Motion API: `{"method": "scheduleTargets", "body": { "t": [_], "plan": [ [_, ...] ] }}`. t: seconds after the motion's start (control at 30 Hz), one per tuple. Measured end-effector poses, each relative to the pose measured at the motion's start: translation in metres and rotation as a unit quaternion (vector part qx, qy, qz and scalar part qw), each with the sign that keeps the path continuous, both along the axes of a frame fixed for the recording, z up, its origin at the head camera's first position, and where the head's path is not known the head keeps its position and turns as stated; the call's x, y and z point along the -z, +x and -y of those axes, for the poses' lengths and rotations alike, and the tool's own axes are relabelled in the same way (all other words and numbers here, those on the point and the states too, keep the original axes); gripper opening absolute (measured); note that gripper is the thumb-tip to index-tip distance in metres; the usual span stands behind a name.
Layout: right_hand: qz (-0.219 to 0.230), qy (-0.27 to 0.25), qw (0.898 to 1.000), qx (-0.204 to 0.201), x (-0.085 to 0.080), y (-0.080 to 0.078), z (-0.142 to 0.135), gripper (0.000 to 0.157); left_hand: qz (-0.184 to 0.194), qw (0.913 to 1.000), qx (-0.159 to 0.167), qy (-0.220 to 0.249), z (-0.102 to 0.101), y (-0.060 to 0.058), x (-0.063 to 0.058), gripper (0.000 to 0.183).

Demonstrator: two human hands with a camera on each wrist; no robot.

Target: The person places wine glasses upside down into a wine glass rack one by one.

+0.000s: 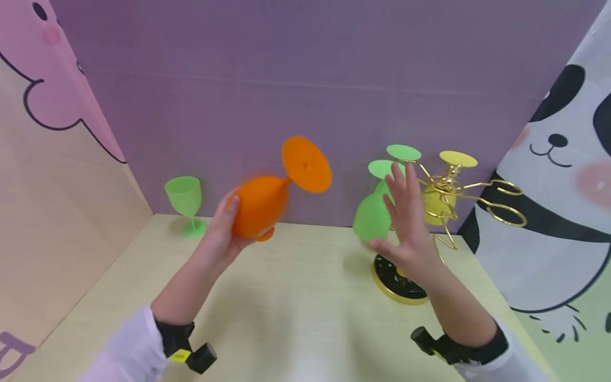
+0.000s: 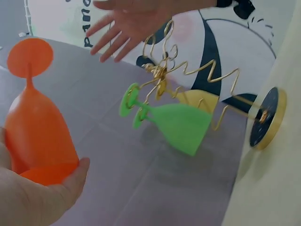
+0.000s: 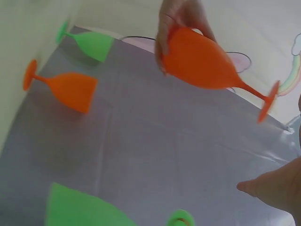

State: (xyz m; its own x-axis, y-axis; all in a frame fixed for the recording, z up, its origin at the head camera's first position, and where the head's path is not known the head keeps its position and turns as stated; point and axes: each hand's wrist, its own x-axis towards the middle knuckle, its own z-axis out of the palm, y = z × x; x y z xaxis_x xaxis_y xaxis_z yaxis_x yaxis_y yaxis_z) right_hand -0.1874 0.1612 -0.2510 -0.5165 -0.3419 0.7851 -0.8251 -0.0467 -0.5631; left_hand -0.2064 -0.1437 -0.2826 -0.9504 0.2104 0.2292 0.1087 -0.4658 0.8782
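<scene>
My left hand [image 1: 220, 225] grips an orange goblet [image 1: 261, 206] by the bowl near its rim. The goblet is tilted upside down, foot up and to the right. My right hand [image 1: 408, 233] holds nothing; its fingers are straight and spread beside a gold wire glass rack [image 1: 446, 185] with a round black base [image 1: 398, 281]. In the left wrist view, a green goblet [image 2: 181, 125] hangs upside down on the rack, with a second green foot beside it. A yellow goblet [image 1: 436, 206] hangs at the rack's back. The right hand partly covers the rack in the head view.
At the back left of the pale table [image 1: 305, 318] a green goblet [image 1: 184, 196] stands upright. Another orange goblet [image 3: 70, 89] stands near it, mostly hidden in the head view. A purple backdrop [image 1: 286, 79] rises behind, with a panda-printed panel [image 1: 549, 223] on the right.
</scene>
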Motion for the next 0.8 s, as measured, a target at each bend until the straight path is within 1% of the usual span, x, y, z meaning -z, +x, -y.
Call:
{"method": "scheduleTargets", "body": {
  "t": [0.1,0.2,0.33,0.47,0.53,0.67,0.73,0.8],
  "plan": [
    [0.026,-0.003,1.000,-0.013,0.016,-0.002,0.005,0.105,0.024,0.9965,0.068,0.043,-0.009,0.002,0.008,0.056],
    [0.046,0.011,0.999,-0.023,0.031,-0.003,0.009,0.106,0.063,0.9893,0.115,0.064,-0.017,0.005,0.015,0.056],
    [0.070,0.030,0.997,-0.033,0.046,-0.001,0.014,0.108,0.108,0.9797,0.157,0.063,-0.027,0.010,0.024,0.059],
    [0.099,0.050,0.993,-0.044,0.060,-0.002,0.016,0.109,0.165,0.9652,0.198,0.047,-0.035,0.016,0.035,0.067],
    [0.118,0.065,0.990,-0.050,0.068,-0.002,0.016,0.108,0.185,0.9584,0.215,0.029,-0.039,0.020,0.041,0.069],
    [0.140,0.109,0.982,-0.058,0.083,0.001,0.015,0.105,0.185,0.9491,0.255,-0.008,-0.045,0.026,0.053,0.068],
    [0.145,0.128,0.979,-0.063,0.089,0.004,0.014,0.104,0.183,0.9442,0.273,-0.017,-0.047,0.028,0.058,0.068],
    [0.147,0.135,0.977,-0.072,0.093,0.006,0.014,0.104,0.181,0.9405,0.287,-0.021,-0.049,0.030,0.062,0.069]
  ]
}}
